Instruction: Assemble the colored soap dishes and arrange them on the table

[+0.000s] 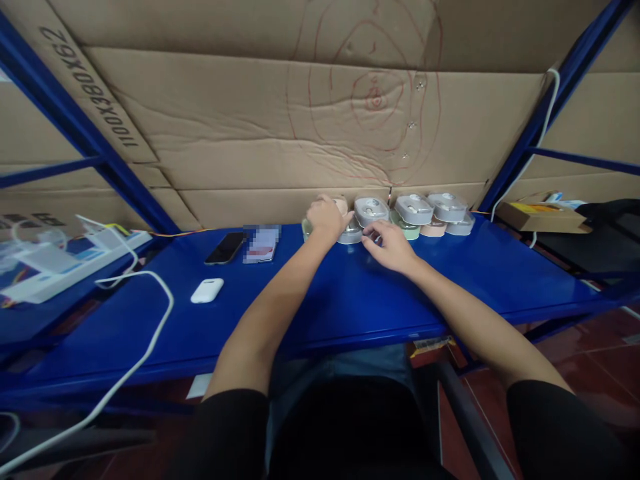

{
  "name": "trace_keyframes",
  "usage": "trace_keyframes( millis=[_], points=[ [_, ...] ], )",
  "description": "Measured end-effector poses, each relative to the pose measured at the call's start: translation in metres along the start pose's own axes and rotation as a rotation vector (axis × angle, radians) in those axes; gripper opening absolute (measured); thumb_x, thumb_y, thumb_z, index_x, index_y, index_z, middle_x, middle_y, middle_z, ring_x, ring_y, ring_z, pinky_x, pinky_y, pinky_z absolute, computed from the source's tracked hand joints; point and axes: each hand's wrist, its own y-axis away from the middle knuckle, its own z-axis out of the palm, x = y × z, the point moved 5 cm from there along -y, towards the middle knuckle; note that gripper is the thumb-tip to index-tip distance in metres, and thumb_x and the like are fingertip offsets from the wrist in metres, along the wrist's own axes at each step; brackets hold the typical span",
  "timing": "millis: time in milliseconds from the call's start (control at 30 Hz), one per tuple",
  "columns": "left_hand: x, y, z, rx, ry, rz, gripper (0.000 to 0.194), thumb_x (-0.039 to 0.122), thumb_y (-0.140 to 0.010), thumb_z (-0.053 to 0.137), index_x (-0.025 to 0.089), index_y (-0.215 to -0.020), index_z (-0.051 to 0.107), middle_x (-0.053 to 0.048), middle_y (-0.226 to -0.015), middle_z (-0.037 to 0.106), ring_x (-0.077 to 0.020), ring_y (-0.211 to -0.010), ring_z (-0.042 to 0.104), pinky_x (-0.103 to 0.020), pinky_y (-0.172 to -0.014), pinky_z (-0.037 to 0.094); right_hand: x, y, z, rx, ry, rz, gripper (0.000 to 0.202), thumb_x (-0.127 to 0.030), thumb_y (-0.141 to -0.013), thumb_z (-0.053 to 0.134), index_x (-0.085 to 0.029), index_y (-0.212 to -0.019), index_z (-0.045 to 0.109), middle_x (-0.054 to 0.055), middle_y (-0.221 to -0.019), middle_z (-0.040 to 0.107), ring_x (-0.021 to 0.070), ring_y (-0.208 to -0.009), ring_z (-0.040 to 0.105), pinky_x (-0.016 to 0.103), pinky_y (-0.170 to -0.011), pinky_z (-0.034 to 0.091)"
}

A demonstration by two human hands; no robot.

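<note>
Small rounded plastic cases with clear lids stand in a row, partly stacked, along the back of the blue shelf. My left hand (pixel 326 217) is closed over a peach case (pixel 341 201) at the row's left end, its fingers partly hiding it. Beneath that hand a greenish case (pixel 307 229) shows at the edge. My right hand (pixel 389 245) has loosely bent fingers, apart, beside a lower grey case (pixel 351 232); whether they touch it I cannot tell. Just behind it sits an upper grey case (pixel 371 209).
More stacked cases (pixel 414 209) stand to the right. Left on the blue shelf (pixel 320 300) lie a dark phone (pixel 225 249), a second phone-like device (pixel 261 244) and a white earbud case (pixel 207 291). A white cable (pixel 163 320) hangs over the front edge; a cardboard wall (pixel 225 120) closes the back.
</note>
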Motion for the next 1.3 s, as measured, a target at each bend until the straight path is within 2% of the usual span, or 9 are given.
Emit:
trace_keyframes(
  millis=[233, 400, 500, 600, 700, 800, 1000, 1200, 1300],
  points=[
    [-0.012, 0.006, -0.01, -0.051, 0.001, -0.007, 0.112, 0.08, -0.103, 0.062, -0.004, -0.173, 0.037, -0.042, -0.153, 0.067, -0.0539, -0.146, 0.066, -0.053, -0.115, 0.054, -0.001, 0.0, -0.001, -0.002, 0.001, 0.024, 0.014, -0.037, -0.1, 0.067, -0.024, -0.097, 0.071, 0.01, -0.103, 0.077, 0.0265, -0.085, 0.072, 0.049, -0.089, 0.064],
    [-0.043, 0.04, -0.022, 0.098, -0.042, 0.075, 0.085, 0.072, -0.111, 0.043, 0.002, -0.156, 0.058, -0.036, -0.144, 0.071, -0.0506, -0.133, 0.072, -0.054, -0.108, 0.057, 0.014, -0.007, -0.016, 0.132, 0.087, 0.029, 0.013, -0.035, -0.098, 0.065, -0.025, -0.092, 0.07, 0.011, -0.098, 0.077, 0.0321, -0.095, 0.073, 0.053, -0.096, 0.063],
    [-0.059, 0.066, -0.019, 0.092, -0.08, 0.201, 0.066, 0.06, -0.112, 0.042, 0.007, -0.139, 0.07, -0.033, -0.138, 0.074, -0.0489, -0.13, 0.073, -0.051, -0.1, 0.059, 0.042, -0.015, -0.044, 0.322, 0.234, 0.077, 0.011, -0.034, -0.097, 0.065, -0.026, -0.095, 0.071, 0.014, -0.104, 0.076, 0.037, -0.108, 0.071, 0.058, -0.105, 0.059],
    [-0.067, 0.086, -0.013, 0.008, -0.091, 0.271, 0.052, 0.05, -0.112, 0.046, 0.011, -0.129, 0.076, -0.027, -0.128, 0.081, -0.0448, -0.119, 0.079, -0.048, -0.094, 0.06, 0.086, -0.017, -0.082, 0.479, 0.42, 0.265, 0.019, -0.031, -0.098, 0.056, -0.022, -0.103, 0.072, 0.018, -0.114, 0.073, 0.0394, -0.12, 0.067, 0.062, -0.114, 0.053],
    [-0.061, 0.101, -0.005, -0.074, -0.073, 0.343, 0.045, 0.046, -0.113, 0.047, 0.016, -0.116, 0.081, -0.021, -0.113, 0.086, -0.0409, -0.107, 0.083, -0.047, -0.091, 0.06, 0.132, -0.005, -0.117, 0.593, 0.574, 0.471, 0.031, -0.032, -0.096, 0.056, -0.016, -0.117, 0.072, 0.024, -0.129, 0.068, 0.0421, -0.13, 0.062, 0.063, -0.116, 0.05],
    [-0.046, 0.114, 0.003, -0.124, -0.052, 0.464, 0.043, 0.046, -0.113, 0.049, 0.019, -0.107, 0.082, -0.017, -0.105, 0.088, -0.0383, -0.103, 0.084, -0.045, -0.088, 0.06, 0.171, 0.013, -0.136, 0.623, 0.663, 0.608, 0.053, -0.04, -0.091, 0.064, -0.012, -0.136, 0.068, 0.028, -0.142, 0.061, 0.0464, -0.134, 0.059, 0.066, -0.113, 0.05],
    [-0.038, 0.124, 0.015, -0.205, -0.04, 0.55, 0.04, 0.045, -0.113, 0.052, 0.02, -0.101, 0.081, -0.017, -0.1, 0.087, -0.0373, -0.098, 0.084, -0.044, -0.084, 0.059, 0.212, 0.029, -0.135, 0.562, 0.63, 0.742, 0.073, -0.054, -0.089, 0.071, -0.013, -0.148, 0.063, 0.03, -0.149, 0.06, 0.0479, -0.136, 0.06, 0.069, -0.115, 0.05],
    [-0.042, 0.118, 0.017, -0.213, -0.018, 0.506, 0.035, 0.043, -0.113, 0.053, 0.021, -0.104, 0.079, -0.016, -0.103, 0.087, -0.0374, -0.101, 0.084, -0.044, -0.084, 0.058, 0.213, 0.029, -0.125, 0.489, 0.645, 0.821, 0.092, -0.051, -0.08, 0.085, -0.011, -0.157, 0.055, 0.031, -0.143, 0.065, 0.05, -0.137, 0.062, 0.066, -0.117, 0.048],
    [-0.042, 0.118, 0.02, -0.221, -0.008, 0.505, 0.035, 0.043, -0.113, 0.054, 0.02, -0.105, 0.079, -0.016, -0.102, 0.087, -0.0378, -0.101, 0.084, -0.044, -0.084, 0.057, 0.208, 0.029, -0.124, 0.504, 0.663, 0.828, 0.091, -0.047, -0.08, 0.086, -0.01, -0.157, 0.055, 0.029, -0.139, 0.067, 0.0498, -0.136, 0.063, 0.066, -0.117, 0.047]
  ],
)
